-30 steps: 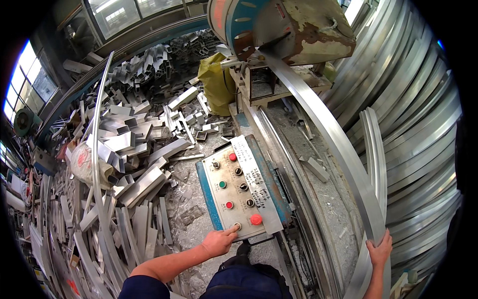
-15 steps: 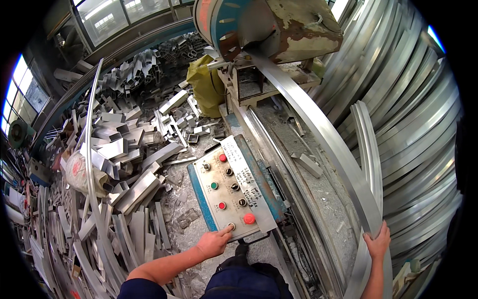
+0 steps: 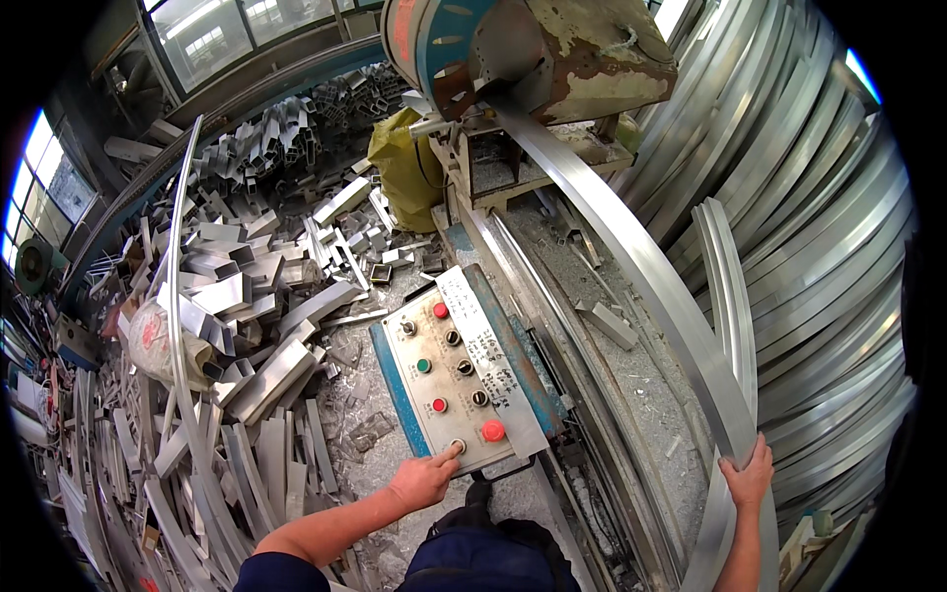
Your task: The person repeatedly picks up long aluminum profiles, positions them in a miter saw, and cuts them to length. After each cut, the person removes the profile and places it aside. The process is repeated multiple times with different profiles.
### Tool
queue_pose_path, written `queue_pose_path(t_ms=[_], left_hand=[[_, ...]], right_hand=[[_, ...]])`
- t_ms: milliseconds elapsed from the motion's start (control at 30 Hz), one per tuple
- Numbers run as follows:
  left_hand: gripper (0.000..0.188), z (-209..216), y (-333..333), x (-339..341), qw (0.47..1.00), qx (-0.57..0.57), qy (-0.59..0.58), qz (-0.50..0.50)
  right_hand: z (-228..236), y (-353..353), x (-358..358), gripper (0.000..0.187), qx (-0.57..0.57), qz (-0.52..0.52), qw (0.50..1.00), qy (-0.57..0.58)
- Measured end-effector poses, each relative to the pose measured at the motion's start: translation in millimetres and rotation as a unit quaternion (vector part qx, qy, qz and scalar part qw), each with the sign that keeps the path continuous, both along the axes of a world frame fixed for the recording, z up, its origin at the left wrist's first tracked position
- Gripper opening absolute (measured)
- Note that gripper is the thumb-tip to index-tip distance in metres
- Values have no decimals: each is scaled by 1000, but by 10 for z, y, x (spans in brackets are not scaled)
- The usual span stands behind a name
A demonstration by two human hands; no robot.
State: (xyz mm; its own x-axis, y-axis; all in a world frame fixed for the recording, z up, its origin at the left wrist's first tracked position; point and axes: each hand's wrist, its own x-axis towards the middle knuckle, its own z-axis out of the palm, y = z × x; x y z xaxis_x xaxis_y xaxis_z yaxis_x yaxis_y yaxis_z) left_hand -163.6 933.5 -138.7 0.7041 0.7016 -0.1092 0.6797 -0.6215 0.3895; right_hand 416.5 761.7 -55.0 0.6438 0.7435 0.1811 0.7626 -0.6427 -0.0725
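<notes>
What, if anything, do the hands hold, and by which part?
The right hand holds the long metal profile by its near part; the left hand holds nothing, only touching a panel button.

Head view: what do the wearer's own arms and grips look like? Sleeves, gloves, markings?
Left grip: ungloved hand, no visible ring or watch. Left forearm bare up to a short, dark navy sleeve. Right grip: also ungloved, no watch visible; right forearm bare as far as the frame shows, its sleeve out of view. No cables or markings visible on either.
</notes>
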Motion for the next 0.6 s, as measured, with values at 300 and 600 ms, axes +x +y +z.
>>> queue_pose_path(t_ms=[300, 600], left_hand=[[22, 24, 0, 13, 1000, -8, -7, 5], [23, -133, 11, -52, 998, 14, -66, 3]], right_hand=[[-13, 8, 18, 100, -6, -4, 1000, 0], [0, 7, -2, 97, 7, 10, 1000, -6]])
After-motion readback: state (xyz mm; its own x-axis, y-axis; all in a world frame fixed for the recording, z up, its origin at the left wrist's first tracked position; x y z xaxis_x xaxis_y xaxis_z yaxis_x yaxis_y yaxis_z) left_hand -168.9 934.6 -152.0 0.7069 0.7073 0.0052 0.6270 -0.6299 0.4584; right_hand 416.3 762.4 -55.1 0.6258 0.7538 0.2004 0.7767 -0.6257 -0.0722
